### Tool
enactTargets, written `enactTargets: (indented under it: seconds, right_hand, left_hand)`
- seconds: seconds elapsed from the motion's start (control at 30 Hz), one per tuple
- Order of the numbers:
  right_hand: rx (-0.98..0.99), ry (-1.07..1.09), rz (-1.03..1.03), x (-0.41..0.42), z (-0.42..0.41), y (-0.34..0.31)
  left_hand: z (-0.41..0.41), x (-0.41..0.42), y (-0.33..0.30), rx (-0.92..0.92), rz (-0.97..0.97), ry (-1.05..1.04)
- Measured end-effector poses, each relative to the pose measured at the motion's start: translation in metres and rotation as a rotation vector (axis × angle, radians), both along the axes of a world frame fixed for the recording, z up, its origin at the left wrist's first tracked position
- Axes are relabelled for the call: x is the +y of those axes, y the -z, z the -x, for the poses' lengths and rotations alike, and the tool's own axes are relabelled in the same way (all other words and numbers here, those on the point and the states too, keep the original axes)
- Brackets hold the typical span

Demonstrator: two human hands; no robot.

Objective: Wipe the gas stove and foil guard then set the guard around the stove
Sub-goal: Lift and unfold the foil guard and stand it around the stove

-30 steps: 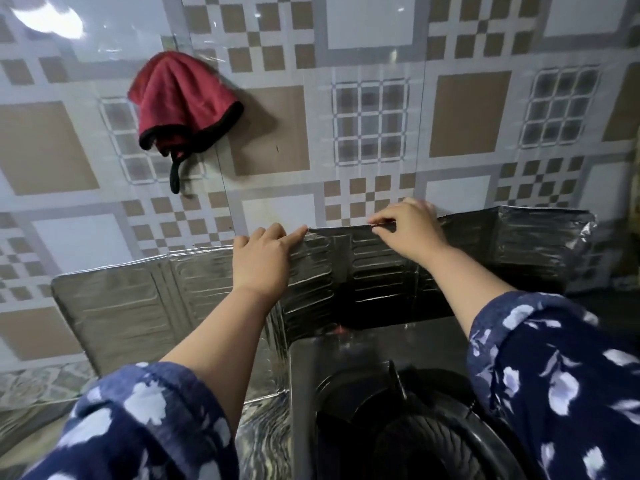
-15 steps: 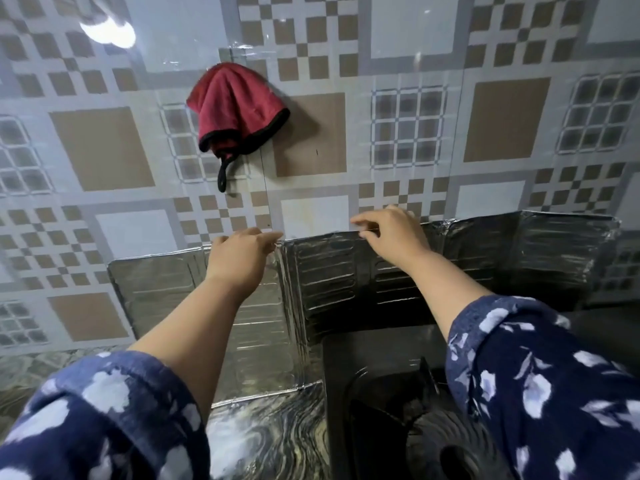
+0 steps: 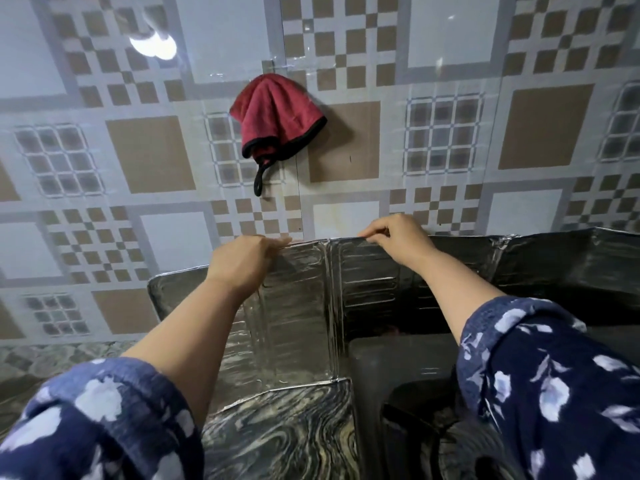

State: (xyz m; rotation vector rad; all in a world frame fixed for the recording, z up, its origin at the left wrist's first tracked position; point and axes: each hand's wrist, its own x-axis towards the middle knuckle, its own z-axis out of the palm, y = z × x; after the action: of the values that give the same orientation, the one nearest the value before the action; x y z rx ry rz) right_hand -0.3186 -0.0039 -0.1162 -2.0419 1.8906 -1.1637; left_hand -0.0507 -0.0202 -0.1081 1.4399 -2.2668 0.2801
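The silver foil guard stands upright on the counter, folded in panels along the wall behind and to the left of the black gas stove. My left hand grips the guard's top edge left of a fold. My right hand pinches the top edge just right of that fold. The guard's right panels run on behind the stove. My right sleeve hides much of the stove and its burner.
A red cloth with black trim hangs on the patterned tiled wall above the guard. The dark marbled countertop shows in front of the guard, left of the stove.
The view has swung left, so the guard and cloth sit further right in frame. The guard's left panel has folded forward toward me. Both hands stay on the top edge.
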Motion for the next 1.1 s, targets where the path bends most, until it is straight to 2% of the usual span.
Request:
enactTargets:
  seconds: [0.23, 0.3, 0.43, 0.57, 0.87, 1.1]
  right_hand:
    - [-0.025, 0.039, -0.024, -0.007, 0.0, -0.003]
    - [-0.031, 0.045, -0.034, -0.008, -0.003, 0.0]
    - [-0.025, 0.045, -0.043, -0.006, -0.008, -0.001]
    - [-0.016, 0.033, -0.055, -0.005, -0.01, -0.005]
    - [0.056, 0.065, 0.009, 0.002, -0.004, 0.011]
    - [0.004, 0.051, -0.021, 0.0, 0.0, 0.007]
  left_hand:
    - [0.021, 0.014, -0.037, -0.093, -0.206, 0.033]
    - [0.023, 0.02, -0.044, -0.07, -0.275, 0.067]
    - [0.025, 0.027, -0.048, 0.067, -0.41, 0.115]
    - [0.031, 0.038, -0.045, 0.358, -0.564, 0.13]
    - [0.039, 0.054, -0.019, 0.613, -0.592, 0.158]
    - [0.05, 0.063, -0.014, 0.786, -0.659, 0.18]
